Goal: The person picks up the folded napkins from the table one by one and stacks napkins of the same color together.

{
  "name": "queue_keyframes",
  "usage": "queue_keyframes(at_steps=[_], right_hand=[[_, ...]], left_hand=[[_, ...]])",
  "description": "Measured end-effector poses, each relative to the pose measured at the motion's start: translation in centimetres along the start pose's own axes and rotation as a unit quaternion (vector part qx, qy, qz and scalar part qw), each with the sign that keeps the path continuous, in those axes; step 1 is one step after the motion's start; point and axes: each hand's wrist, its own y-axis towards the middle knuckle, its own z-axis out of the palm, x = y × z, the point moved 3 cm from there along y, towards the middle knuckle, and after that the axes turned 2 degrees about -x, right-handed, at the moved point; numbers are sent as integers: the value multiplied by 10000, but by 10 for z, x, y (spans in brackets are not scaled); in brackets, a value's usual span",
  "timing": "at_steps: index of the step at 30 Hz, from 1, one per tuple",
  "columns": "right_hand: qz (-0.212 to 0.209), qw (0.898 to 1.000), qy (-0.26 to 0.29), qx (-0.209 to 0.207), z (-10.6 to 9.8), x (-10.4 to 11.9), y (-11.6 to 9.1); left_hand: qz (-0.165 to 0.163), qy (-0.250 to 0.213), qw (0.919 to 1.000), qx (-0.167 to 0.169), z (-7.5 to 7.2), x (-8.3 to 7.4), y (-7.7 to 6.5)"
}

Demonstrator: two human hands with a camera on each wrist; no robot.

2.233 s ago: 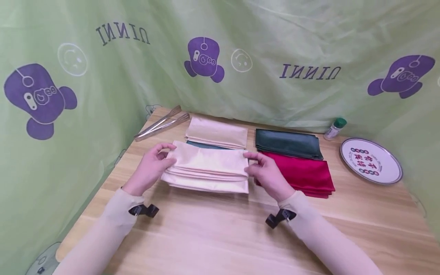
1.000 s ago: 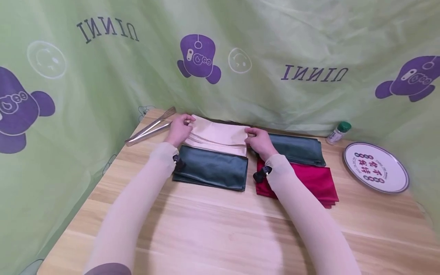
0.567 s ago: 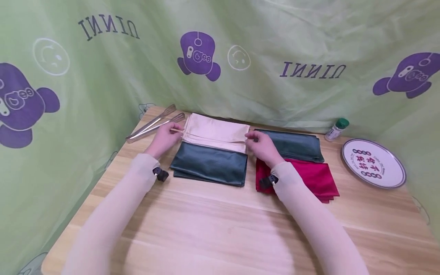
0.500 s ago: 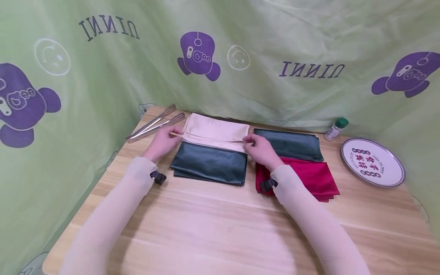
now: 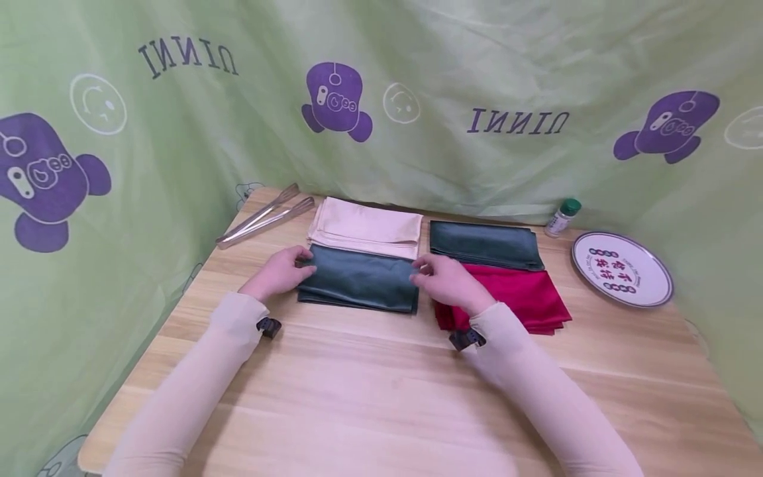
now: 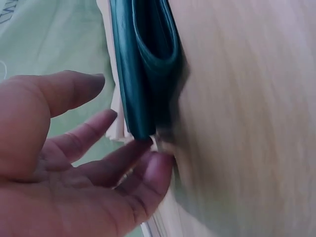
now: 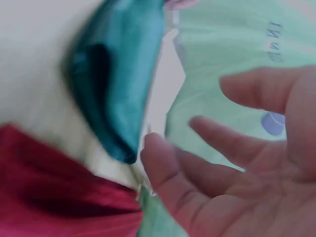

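A folded dark green satin cloth (image 5: 360, 278) lies on the table in front of a folded pale pink cloth (image 5: 371, 224). At its left end is my left hand (image 5: 276, 273), fingers spread and thumb apart; in the left wrist view the fingertips (image 6: 159, 170) reach the cloth's lower edge. My right hand (image 5: 448, 281) stands at the other end, its fingers loosely bent. In the right wrist view, a fingertip (image 7: 155, 148) is close beside the green cloth (image 7: 126, 74); whether it touches cannot be told. Neither hand grips the cloth.
A folded red cloth (image 5: 524, 298) lies partly behind my right forearm, with another dark green cloth (image 5: 485, 244) beyond it. Metal tongs (image 5: 262, 218) rest at the back left. A green-capped shaker (image 5: 563, 217) and a white plate (image 5: 646, 278) stand at the right.
Both hands carried the pink cloth to the back, laid it down and adjusted its edges. They have since let go of it and come nearer, to the ends of the front green cloth.
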Motion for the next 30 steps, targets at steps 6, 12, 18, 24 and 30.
queue_keyframes(at_steps=[6, 12, 18, 24, 30], right_hand=[[-7, 9933, -1086, 400, 27, 1, -7], [229, 9889, -1439, 297, 45, -2, -6], [288, 9974, -644, -136, 54, 0, -6], [536, 9916, 885, -782, 57, 1, -3], [595, 9620, 2434, -1083, 62, -7, 1]], left_hand=[[-33, 394, 9992, 64, 7, -5, -8], [158, 317, 9993, 132, 15, -12, -16], [280, -555, 9981, 20, 23, -12, -22], [-218, -2011, 9779, -530, 27, -1, -23], [-421, -2922, 9525, -753, 26, 5, -29]])
